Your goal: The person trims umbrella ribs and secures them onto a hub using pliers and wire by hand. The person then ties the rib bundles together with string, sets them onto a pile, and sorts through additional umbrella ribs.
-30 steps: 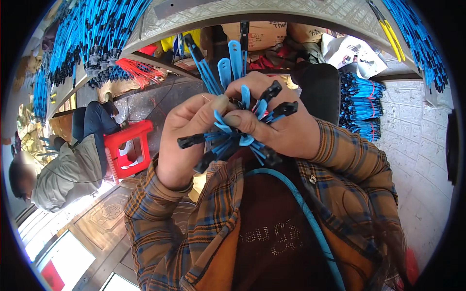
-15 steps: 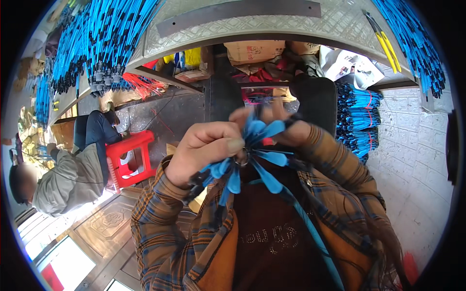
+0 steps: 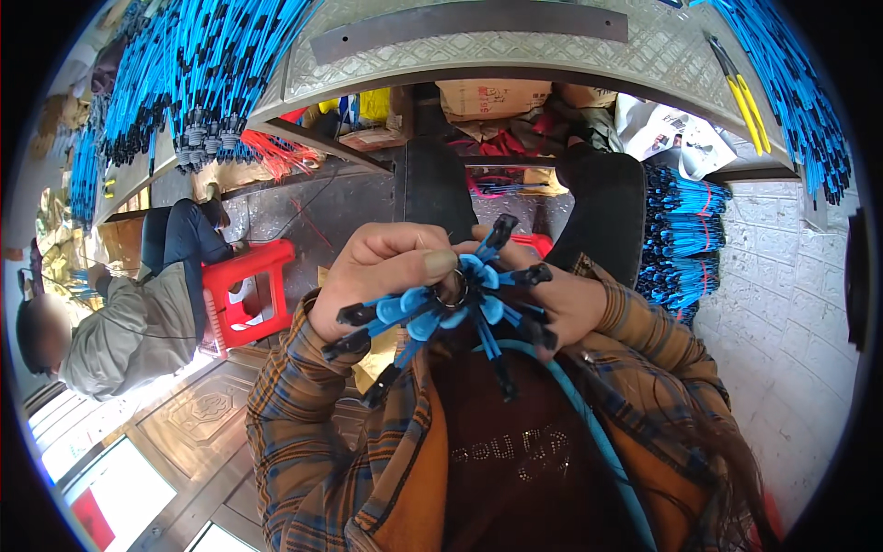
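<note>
In front of my chest, a bunch of blue strap-like pieces (image 3: 485, 339) with black ends fans out in a circle around a small metal ring (image 3: 452, 290). My left hand (image 3: 386, 276) is closed, with its thumb and forefinger pinching the bunch at the ring. On the other side, my right hand (image 3: 572, 302) curls around the outer black ends. Several of its fingers are hidden behind the bunch, so its exact grip is partly covered. A light-blue strip (image 3: 589, 414) hangs down over my dark shirt.
Ahead is a patterned worktop (image 3: 515, 53) carrying a dark metal bar (image 3: 469, 35), yellow-handled pliers (image 3: 747, 106) and heaps of blue cords (image 3: 221, 64). Tied blue bundles (image 3: 685, 244) are stacked at the right. A person (image 3: 138, 322) sits beside a red stool (image 3: 248, 294) at left.
My right hand has drawn back from the far side to the right edge of the bunch. The blue pieces now spread outward, their black ends facing up. The left hand has stayed in place.
</note>
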{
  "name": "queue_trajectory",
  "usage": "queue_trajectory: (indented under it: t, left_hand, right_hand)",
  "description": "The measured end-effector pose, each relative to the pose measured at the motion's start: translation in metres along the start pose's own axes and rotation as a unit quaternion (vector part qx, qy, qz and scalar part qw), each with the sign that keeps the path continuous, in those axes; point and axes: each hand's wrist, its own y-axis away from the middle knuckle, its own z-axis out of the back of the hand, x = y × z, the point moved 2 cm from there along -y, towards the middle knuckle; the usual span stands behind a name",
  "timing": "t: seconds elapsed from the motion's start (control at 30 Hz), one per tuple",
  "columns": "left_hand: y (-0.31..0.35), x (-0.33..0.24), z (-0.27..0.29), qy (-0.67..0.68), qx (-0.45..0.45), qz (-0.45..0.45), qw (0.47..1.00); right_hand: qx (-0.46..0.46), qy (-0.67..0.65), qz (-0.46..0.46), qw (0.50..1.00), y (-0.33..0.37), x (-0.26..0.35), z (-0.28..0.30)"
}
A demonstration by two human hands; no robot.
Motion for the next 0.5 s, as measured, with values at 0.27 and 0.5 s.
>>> queue_trajectory:
  t: [0.27, 0.5]
  left_hand:
    - [-0.008, -0.001, -0.021, 0.020, 0.062, 0.000, 0.998]
    - [-0.004, 0.003, -0.024, -0.008, 0.080, 0.010, 0.997]
  right_hand:
    - [-0.098, -0.146, -0.086, 0.981, -0.018, -0.004, -0.014]
    - [-0.038, -0.108, -0.113, 0.987, -0.019, -0.001, -0.004]
